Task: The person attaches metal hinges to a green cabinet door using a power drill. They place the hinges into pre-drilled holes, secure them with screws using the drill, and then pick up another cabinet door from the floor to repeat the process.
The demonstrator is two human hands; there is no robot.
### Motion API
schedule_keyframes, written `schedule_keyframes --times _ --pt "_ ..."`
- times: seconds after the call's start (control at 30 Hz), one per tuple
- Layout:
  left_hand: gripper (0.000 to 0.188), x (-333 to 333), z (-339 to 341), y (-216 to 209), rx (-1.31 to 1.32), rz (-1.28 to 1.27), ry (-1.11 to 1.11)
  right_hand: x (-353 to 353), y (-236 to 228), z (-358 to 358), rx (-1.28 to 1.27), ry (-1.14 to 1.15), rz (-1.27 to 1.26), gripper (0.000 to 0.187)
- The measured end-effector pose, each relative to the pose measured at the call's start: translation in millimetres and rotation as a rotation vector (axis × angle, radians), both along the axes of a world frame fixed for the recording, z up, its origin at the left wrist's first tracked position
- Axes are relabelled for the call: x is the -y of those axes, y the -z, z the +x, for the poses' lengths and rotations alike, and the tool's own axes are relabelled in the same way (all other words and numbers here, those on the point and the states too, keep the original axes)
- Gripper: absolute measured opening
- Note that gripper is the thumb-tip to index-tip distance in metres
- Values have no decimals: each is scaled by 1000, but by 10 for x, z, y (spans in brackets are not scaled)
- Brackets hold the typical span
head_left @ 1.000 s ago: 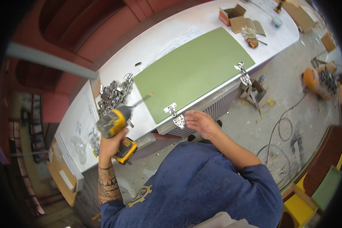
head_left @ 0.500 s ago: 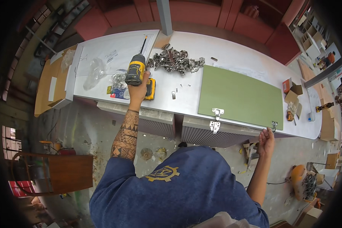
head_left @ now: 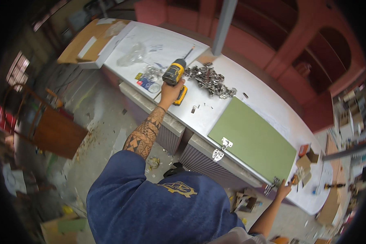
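My left hand (head_left: 169,93) is wrapped round the handle of a yellow and black cordless drill (head_left: 175,72), whose long bit points toward the far side of the table. Flat on the table lies a green door panel (head_left: 254,138). Two metal cabinet hinges sit along its near edge: one hinge (head_left: 223,149) toward the left corner, and another hinge (head_left: 272,185) at the right corner. Beside that right hinge, at the panel's corner, is my right hand (head_left: 283,190). Its fingers are curled together, and what lies between them cannot be made out.
A heap of metal hinges (head_left: 211,80) lies beyond the drill. Loose screws and a small metal plate (head_left: 193,109) are nearer. Plastic bags (head_left: 133,55) lie at left, an opened small carton (head_left: 304,164) at right. A grey post (head_left: 223,28) rises at the table's far edge.
The view has turned, so the table now slants down to the right. My left hand still grips the drill. My right hand remains by the right hinge, with its fingers slightly shifted.
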State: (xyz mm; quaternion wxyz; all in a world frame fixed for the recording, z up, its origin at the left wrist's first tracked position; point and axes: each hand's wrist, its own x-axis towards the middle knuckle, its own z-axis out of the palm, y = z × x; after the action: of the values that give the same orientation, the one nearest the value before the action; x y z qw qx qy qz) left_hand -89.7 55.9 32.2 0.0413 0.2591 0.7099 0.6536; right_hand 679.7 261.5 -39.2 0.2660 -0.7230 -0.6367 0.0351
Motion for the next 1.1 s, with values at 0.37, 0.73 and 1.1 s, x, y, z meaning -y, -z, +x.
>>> schedule_keyframes --times 0.37,0.73,1.1 --pt "82 264 2293 599 -229 -577 414 -357 266 -61 111 143 -156 71" --pt "79 -279 2568 403 -25 -756 398 -535 -19 -131 22 333 -287 66" --pt "61 -547 1998 514 535 -453 506 -1102 176 304 -777 77 -249 51"
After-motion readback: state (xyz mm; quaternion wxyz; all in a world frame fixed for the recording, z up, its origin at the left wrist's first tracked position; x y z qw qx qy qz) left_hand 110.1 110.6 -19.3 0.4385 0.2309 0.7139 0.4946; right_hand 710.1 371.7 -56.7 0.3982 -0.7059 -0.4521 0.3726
